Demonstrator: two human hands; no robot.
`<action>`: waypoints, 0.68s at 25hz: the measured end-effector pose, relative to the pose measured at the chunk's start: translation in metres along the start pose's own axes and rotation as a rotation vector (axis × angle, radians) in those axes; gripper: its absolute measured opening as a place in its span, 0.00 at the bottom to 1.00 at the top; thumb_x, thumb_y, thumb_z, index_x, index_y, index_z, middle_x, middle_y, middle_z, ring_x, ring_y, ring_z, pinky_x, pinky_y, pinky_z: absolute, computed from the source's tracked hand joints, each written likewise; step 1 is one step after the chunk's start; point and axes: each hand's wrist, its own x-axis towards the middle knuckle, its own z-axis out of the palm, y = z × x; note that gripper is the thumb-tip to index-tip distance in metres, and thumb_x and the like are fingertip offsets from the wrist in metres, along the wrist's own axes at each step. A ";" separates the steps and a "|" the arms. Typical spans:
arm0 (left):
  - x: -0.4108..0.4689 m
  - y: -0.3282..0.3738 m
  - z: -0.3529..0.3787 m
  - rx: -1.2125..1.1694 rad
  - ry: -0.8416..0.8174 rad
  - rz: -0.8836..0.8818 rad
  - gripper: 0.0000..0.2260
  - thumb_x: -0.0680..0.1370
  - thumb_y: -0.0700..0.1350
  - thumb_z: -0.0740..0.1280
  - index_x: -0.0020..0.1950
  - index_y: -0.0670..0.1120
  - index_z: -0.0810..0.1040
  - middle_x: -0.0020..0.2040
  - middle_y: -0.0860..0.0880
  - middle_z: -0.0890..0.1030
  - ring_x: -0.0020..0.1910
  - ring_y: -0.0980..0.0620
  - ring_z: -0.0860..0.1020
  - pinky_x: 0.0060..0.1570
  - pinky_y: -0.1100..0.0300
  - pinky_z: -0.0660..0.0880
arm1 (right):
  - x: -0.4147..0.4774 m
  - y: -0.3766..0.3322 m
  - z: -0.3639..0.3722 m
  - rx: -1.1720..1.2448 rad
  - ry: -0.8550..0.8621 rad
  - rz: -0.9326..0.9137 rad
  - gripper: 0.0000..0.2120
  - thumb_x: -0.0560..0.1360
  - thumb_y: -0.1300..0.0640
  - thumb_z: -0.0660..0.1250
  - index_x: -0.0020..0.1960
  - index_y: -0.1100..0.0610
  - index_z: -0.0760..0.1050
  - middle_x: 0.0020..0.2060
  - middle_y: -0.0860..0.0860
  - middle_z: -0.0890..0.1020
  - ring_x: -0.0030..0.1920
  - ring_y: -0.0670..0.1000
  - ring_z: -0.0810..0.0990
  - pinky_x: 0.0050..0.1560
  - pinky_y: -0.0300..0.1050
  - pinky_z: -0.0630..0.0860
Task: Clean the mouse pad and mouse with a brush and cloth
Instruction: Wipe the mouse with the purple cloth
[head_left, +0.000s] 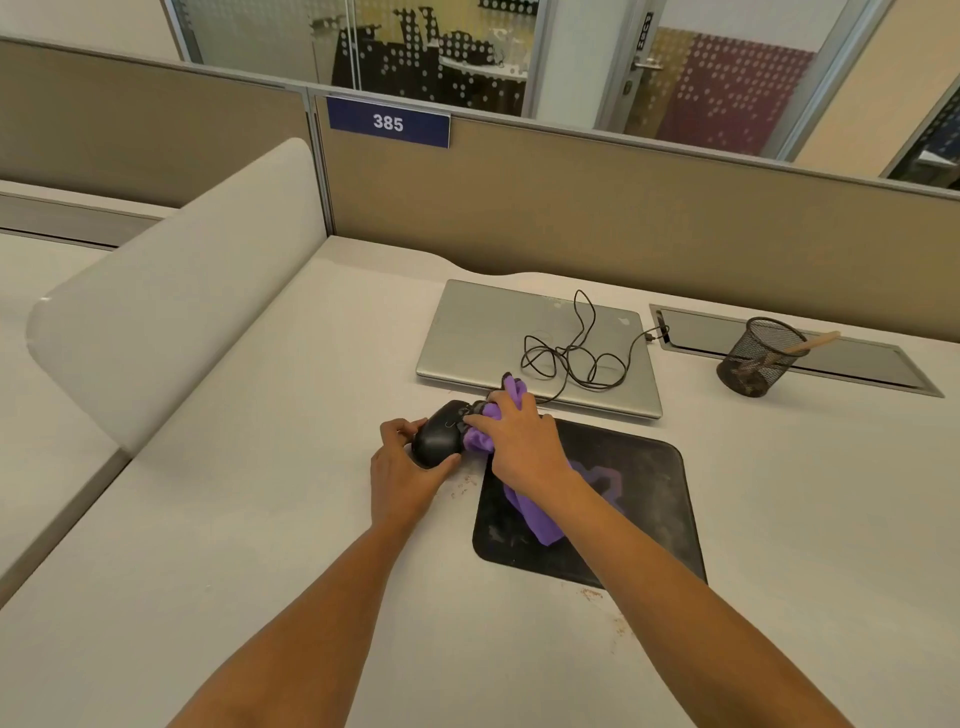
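- Mouse (439, 436): black and corded, it sits on the table (260, 519) just off the upper-left corner of the mouse pad (639, 499), with the left hand (402, 467) curled round its near end, thumb on one flank and fingers on the other.
- Purple cloth (480, 439): the right hand (519, 441) bunches it and presses it against the far half of the mouse; a loose tail of it trails back under the wrist onto the pad.
- Risk at the mouse: I judge that hard rubbing against a light left-hand hold could twist or skid the body out of the fingers, and pressure over the buttons and wheel could push grit into the seams instead of lifting it.
- Risk from the cloth tail: as it drags over the pad, which looks dusty and streaked, it may pick up dirt and carry it back to the mouse.
- Cord (571, 353): it runs in tangled loops over the closed laptop (483, 332) to a port in the table. A strong pull on the mouse could tighten these loops, strain the plug or scrape the lid.
- Crumbs (462, 486): reddish specks lie on the table between mouse and pad, with more near the pad's near corner; the forearms could sweep them onto the pad.
- Mesh cup (756, 358): it stands well apart at the right with a wooden handle in it, probably the brush, clear of any knock.
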 end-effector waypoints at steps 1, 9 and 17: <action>0.000 0.000 0.000 -0.003 0.003 0.007 0.28 0.66 0.48 0.77 0.56 0.49 0.63 0.53 0.50 0.76 0.49 0.52 0.75 0.50 0.60 0.74 | -0.001 -0.006 0.002 -0.006 0.008 -0.038 0.26 0.72 0.58 0.67 0.68 0.44 0.66 0.69 0.52 0.62 0.70 0.59 0.58 0.61 0.57 0.70; 0.000 -0.001 0.000 0.002 -0.005 -0.008 0.28 0.66 0.49 0.77 0.55 0.50 0.62 0.54 0.50 0.75 0.50 0.50 0.75 0.53 0.57 0.75 | 0.012 -0.006 -0.005 -0.039 0.017 0.000 0.24 0.73 0.56 0.67 0.68 0.45 0.67 0.68 0.53 0.63 0.68 0.58 0.61 0.60 0.55 0.71; 0.000 -0.001 0.000 0.002 -0.005 -0.015 0.27 0.66 0.49 0.77 0.55 0.49 0.63 0.54 0.48 0.76 0.51 0.48 0.76 0.53 0.55 0.76 | 0.013 0.001 -0.007 -0.006 -0.011 0.034 0.26 0.73 0.57 0.67 0.69 0.44 0.65 0.68 0.52 0.63 0.68 0.58 0.60 0.61 0.55 0.70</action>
